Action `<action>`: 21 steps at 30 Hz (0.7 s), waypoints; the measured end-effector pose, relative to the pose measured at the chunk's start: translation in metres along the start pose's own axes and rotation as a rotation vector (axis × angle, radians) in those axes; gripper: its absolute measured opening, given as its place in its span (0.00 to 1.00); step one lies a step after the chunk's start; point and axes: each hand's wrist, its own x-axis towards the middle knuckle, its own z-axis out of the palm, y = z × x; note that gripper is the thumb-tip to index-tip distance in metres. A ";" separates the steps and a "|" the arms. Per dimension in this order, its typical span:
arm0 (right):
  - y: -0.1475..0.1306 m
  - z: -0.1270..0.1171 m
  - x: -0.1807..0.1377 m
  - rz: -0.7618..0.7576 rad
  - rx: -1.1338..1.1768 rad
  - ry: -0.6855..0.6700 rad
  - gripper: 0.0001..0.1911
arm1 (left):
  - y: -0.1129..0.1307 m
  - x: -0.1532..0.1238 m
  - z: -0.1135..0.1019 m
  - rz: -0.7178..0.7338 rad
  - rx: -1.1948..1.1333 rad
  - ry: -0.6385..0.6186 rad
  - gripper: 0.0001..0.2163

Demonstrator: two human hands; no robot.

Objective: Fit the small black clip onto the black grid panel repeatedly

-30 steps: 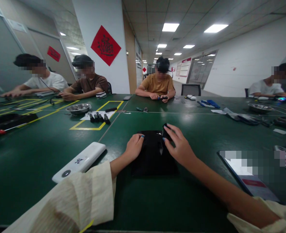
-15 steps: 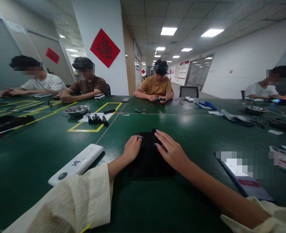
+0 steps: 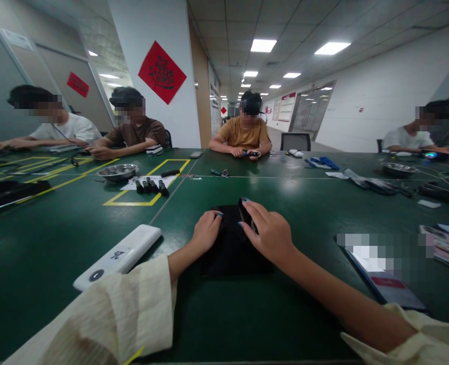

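Note:
A flat black piece that looks like a cloth or pouch (image 3: 234, 261) lies on the table in front of me. My left hand (image 3: 206, 232) is closed at its left edge, fingers curled and thumb resting on top. My right hand (image 3: 272, 230) grips a small dark elongated object (image 3: 242, 209) over the right part of the black piece. That object is tilted up, and my fingers hide most of it, so its kind is unclear.
On my left lies a white power bank (image 3: 119, 256); to the right, a phone (image 3: 380, 276). Farther off are a metal bowl (image 3: 117, 173), several black cylindrical parts (image 3: 151, 187) and pliers (image 3: 219, 173). Several people sit around the green table (image 3: 311, 203).
My right hand's fingers have curled around the dark object, which now stands more raised and tilted. My left hand stays at the black piece's edge.

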 end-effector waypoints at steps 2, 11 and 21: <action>0.004 0.003 0.000 0.024 0.002 0.001 0.28 | 0.000 0.000 0.001 -0.010 0.001 -0.002 0.15; 0.010 0.012 -0.007 -0.083 0.102 -0.086 0.27 | 0.003 0.000 -0.001 -0.026 0.005 -0.001 0.15; 0.005 0.008 -0.008 -0.065 0.124 -0.106 0.30 | 0.003 -0.001 -0.001 -0.011 0.014 -0.009 0.15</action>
